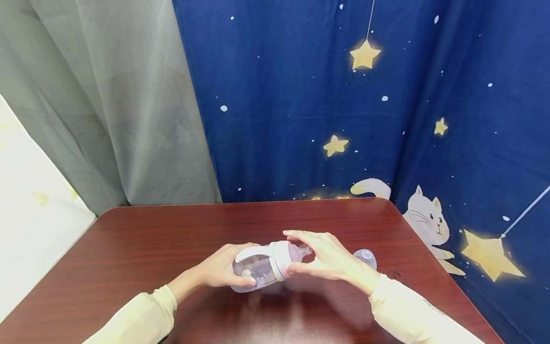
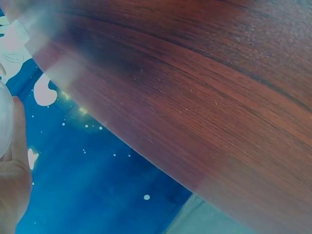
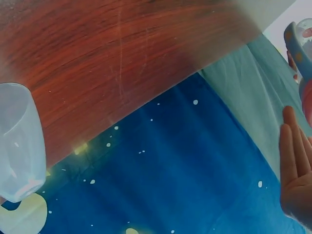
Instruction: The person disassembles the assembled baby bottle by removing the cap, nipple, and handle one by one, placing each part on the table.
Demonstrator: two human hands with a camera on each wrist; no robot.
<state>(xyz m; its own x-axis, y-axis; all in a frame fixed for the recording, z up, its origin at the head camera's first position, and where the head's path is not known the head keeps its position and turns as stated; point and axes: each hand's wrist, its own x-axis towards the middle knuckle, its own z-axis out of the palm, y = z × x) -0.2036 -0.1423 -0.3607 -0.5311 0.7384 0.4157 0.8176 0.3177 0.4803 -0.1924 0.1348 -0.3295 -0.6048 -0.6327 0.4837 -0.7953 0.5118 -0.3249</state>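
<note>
A clear baby bottle [image 1: 262,272] with a white handle and a pale collar [image 1: 280,260] is tilted above the table, its nipple toward the right. My left hand [image 1: 225,267] grips the bottle's body, thumb across the front; its other fingers are mostly hidden. Around the collar and nipple, my right hand [image 1: 324,255] is spread, thumb at the collar's lower edge and index finger reaching over the top. The right wrist view shows that hand's straight fingers [image 3: 297,151] apart from the collar. Only part of the left hand [image 2: 14,180] shows in the left wrist view, beside the bottle's edge [image 2: 5,119].
On the dark red wooden table [image 1: 193,229], a clear domed cap [image 1: 366,258] stands beyond the right wrist. Behind the table's far edge hang a grey curtain [image 1: 142,119] and a blue star-patterned curtain [image 1: 279,119].
</note>
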